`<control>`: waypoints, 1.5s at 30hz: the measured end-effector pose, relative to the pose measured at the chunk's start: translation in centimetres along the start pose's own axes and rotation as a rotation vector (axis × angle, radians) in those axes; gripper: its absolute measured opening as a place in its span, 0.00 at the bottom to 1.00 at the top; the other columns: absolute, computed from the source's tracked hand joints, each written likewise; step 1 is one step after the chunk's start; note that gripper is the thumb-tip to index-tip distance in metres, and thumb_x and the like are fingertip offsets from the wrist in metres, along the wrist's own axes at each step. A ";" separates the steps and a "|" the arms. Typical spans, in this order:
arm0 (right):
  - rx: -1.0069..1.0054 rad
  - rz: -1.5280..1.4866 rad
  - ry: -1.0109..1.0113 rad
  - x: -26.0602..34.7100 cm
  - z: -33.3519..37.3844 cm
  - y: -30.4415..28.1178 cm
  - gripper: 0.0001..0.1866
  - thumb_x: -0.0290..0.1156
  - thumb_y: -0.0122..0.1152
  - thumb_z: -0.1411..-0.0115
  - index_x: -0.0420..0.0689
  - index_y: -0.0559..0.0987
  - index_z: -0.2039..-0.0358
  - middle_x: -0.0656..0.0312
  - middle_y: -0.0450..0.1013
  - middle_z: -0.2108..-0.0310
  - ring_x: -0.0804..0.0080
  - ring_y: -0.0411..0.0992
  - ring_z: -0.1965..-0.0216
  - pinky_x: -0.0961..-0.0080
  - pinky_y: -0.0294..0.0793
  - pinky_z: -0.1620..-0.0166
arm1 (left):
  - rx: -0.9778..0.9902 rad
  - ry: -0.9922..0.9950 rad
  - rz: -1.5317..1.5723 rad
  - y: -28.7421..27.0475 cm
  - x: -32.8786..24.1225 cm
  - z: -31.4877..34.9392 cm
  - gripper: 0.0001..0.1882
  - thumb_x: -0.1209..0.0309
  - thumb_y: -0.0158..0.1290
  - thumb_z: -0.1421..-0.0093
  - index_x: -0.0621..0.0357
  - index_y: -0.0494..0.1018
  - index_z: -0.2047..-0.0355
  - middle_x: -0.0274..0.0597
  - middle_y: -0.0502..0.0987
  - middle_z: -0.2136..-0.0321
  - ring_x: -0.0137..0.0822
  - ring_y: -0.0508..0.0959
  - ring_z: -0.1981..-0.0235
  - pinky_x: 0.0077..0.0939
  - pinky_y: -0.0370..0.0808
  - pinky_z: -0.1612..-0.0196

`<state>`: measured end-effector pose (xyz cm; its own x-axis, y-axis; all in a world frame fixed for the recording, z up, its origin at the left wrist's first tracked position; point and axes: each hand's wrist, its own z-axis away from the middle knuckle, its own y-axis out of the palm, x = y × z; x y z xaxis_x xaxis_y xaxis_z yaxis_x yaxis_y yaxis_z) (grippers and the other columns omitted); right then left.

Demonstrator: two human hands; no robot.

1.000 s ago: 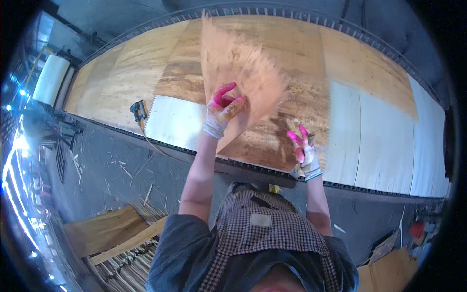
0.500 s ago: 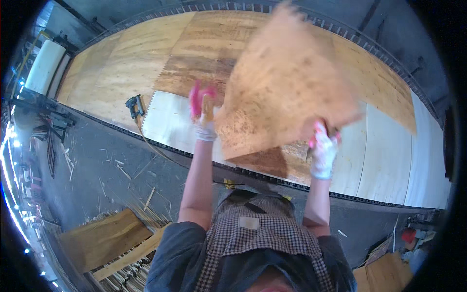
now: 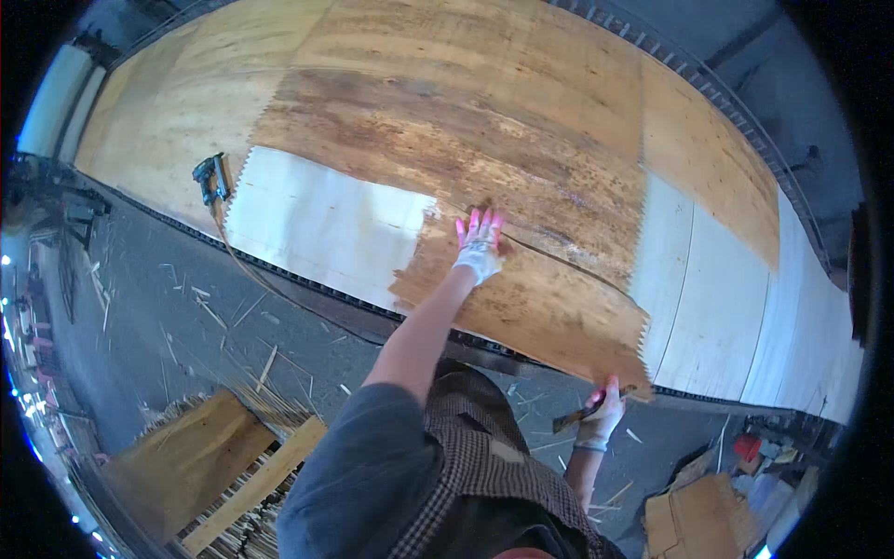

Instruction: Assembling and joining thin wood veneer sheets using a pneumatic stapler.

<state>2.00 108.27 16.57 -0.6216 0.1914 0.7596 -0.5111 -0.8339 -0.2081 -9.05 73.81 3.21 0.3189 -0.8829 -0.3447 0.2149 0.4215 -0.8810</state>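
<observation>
A brown veneer sheet point(image 3: 535, 321) with jagged ends lies along the near edge of the long bench. On its far edge my left hand point(image 3: 480, 244), in a white glove with pink fingertips, is pressed flat with fingers spread. A narrow dark gap runs from there to the right, between this sheet and the larger mottled veneer point(image 3: 447, 130) beyond. At the sheet's near right corner my right hand point(image 3: 603, 412), gloved alike, is closed round a dark flat-bladed hand tool point(image 3: 568, 421). Its exact kind cannot be made out. The right fingertips are at the sheet's edge.
White veneer point(image 3: 321, 228) shows left of the brown sheet, and more white panels point(image 3: 717, 289) to the right. A staple gun point(image 3: 212, 179) with a hose lies at the left. Wood offcuts point(image 3: 200, 456) are stacked at lower left; brown boards point(image 3: 698, 522) and a red object point(image 3: 747, 447) sit at lower right.
The brown sheet, lifted and tilted before, now lies flat on the bench. My left hand has moved right onto it, and my right hand has come down to its near corner. The view has shifted.
</observation>
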 end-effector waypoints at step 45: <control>0.442 -0.072 -0.069 -2.4 3.9 39.5 0.28 0.62 0.43 0.42 0.53 0.73 0.57 0.69 0.69 0.78 0.81 0.60 0.86 0.83 0.60 0.82 | -0.837 0.071 1.397 -33.5 29.1 13.7 0.16 0.72 0.48 0.40 0.59 0.68 0.52 0.40 0.73 0.56 0.33 0.74 0.55 0.31 0.71 0.50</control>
<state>-14.41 72.83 8.97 -0.5451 0.2341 0.8050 -0.2395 -0.9637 0.1181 5.65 36.84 27.17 -0.2221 0.0510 -0.9737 -0.7293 0.6541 0.2006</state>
